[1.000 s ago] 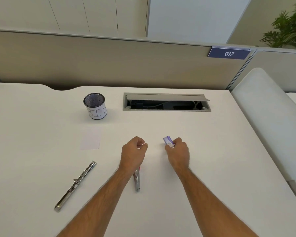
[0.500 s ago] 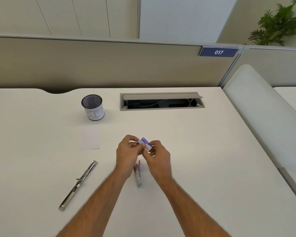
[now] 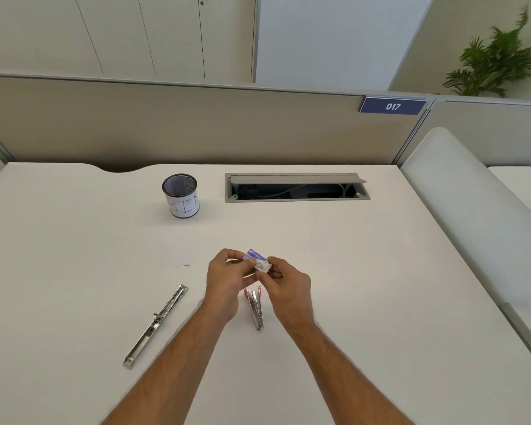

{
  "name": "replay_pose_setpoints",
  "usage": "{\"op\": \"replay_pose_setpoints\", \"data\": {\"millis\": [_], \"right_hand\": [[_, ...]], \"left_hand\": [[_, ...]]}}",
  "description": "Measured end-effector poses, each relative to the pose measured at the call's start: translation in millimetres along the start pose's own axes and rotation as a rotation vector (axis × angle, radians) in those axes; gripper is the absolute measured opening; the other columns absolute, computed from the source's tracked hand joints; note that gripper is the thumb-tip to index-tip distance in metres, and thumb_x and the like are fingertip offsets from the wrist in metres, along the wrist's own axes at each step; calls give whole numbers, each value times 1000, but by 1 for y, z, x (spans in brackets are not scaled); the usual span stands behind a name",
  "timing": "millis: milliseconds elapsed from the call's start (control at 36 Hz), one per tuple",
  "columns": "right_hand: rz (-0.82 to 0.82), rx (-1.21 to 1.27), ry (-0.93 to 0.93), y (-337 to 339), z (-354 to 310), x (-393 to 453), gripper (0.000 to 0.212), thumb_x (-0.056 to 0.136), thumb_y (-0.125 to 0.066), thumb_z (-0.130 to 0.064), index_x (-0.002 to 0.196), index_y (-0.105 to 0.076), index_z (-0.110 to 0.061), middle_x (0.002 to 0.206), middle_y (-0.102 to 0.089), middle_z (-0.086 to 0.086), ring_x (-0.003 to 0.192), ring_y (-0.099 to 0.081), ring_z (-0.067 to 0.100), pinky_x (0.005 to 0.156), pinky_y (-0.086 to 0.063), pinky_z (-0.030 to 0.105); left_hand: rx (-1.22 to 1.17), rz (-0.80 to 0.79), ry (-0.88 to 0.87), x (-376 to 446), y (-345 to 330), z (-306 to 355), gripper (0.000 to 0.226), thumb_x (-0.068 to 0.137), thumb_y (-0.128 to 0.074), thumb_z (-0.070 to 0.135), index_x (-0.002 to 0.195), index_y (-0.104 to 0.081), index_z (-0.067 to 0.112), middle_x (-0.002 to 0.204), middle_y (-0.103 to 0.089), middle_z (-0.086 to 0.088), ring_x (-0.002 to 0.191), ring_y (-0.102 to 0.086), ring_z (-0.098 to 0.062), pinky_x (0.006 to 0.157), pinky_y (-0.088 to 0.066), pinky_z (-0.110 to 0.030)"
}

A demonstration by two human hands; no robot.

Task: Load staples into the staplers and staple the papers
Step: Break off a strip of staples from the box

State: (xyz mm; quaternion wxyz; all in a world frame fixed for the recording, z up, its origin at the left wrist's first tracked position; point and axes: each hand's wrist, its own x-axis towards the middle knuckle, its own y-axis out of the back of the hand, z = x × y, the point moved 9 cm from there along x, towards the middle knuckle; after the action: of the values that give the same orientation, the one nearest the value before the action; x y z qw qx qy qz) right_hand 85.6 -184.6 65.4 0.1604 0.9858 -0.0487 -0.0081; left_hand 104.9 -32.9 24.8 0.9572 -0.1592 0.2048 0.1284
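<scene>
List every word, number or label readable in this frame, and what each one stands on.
"017": white digits on the blue plate fixed to the partition's top edge.
"BIN": hand-drawn letters on the white band around the mesh cup.
Staple box, held by left hand and right hand: print on purple label, too blurred to read.

Desk (image 3: 380,302) right of hands is open; left stapler (image 3: 155,325) (opened flat) obstructs.

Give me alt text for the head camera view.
Both hands, left hand and right hand, pinch a small purple staple box above an opened pink stapler on a white desk. A silver stapler, paper and bin cup lie left.
</scene>
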Motion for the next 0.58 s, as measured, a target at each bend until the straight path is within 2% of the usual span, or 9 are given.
{"op": "replay_pose_setpoints", "data": {"millis": [56,167,278,389,472,583], "right_hand": [[-9,9,11,1,-4,-2,20,90,-71,-9,96,-73,-28,88,-78,-11,81,-73,6,75,-58,22],[-18,8,38,1,-9,-5,31,90,-72,-10,88,-68,-41,84,-77,-13,81,-73,10,76,-59,26],[-27,18,56,1,-14,-7,33,90,-72,-11,89,-68,-44,87,-77,-10,81,-74,15,76,-59,29],[-43,41,30,2,-13,-8,24,90,-74,-11,99,-72,-33,87,-78,-16,85,-74,5,80,-58,20],[-45,35,16,3,-7,-8,20,88,-76,-12,106,-75,-21,88,-78,-12,85,-75,5,83,-59,23],[-36,62,15,5,-6,-9,20,87,-78,-12,105,-74,-22,88,-78,-6,83,-75,10,80,-59,21]], "left_hand": [[-5,-19,8,-1,0,1,15,90,-66,-8,98,-58,0,102,-74,-26,85,-77,-34,80,-63,-44],[7,-26,-11,-5,1,7,12,91,-65,-8,98,-59,-1,102,-73,-26,84,-78,-32,76,-63,-41],[-4,-29,-8,-8,4,7,8,93,-63,-5,99,-59,-1,104,-74,-26,86,-78,-32,77,-63,-40],[-50,-41,16,-11,5,7,7,96,-61,-2,98,-56,3,104,-73,-28,86,-77,-35,77,-64,-42],[-75,-54,40,-13,5,10,8,99,-56,0,102,-52,6,103,-74,-28,82,-77,-35,71,-64,-40],[-78,-62,46,-15,6,14,7,101,-52,3,107,-49,8,101,-74,-26,79,-77,-33,64,-63,-35]]}}
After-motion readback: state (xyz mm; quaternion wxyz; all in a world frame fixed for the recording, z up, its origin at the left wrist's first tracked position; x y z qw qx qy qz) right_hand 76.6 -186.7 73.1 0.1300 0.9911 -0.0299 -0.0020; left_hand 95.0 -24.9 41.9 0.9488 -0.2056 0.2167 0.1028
